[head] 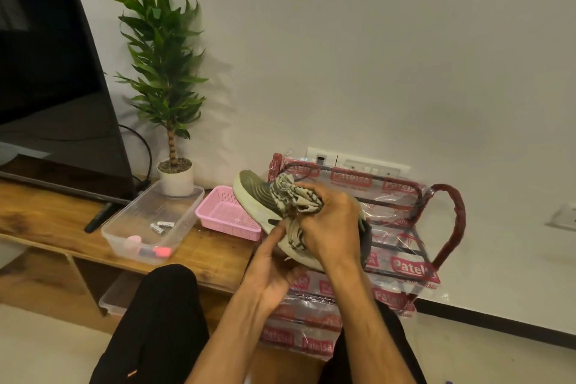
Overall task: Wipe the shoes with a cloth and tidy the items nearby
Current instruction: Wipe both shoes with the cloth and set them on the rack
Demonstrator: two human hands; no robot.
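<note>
I hold a shoe (pixel 255 193) with a dark green sole face and a white edge, tilted with its sole up, in front of the shoe rack. My left hand (pixel 271 274) grips it from below near the heel. My right hand (pixel 327 221) grips a bunched beige patterned cloth (pixel 290 196) and presses it on the sole. The far end of the shoe is hidden behind my right hand.
A red metal shoe rack (pixel 448 221) wrapped in printed plastic stands against the wall. On the wooden TV unit (pixel 46 212) sit a pink basket (pixel 224 212), a clear tub (pixel 149 221) with batteries and small items, a potted plant (pixel 174 178) and a TV (pixel 46 72).
</note>
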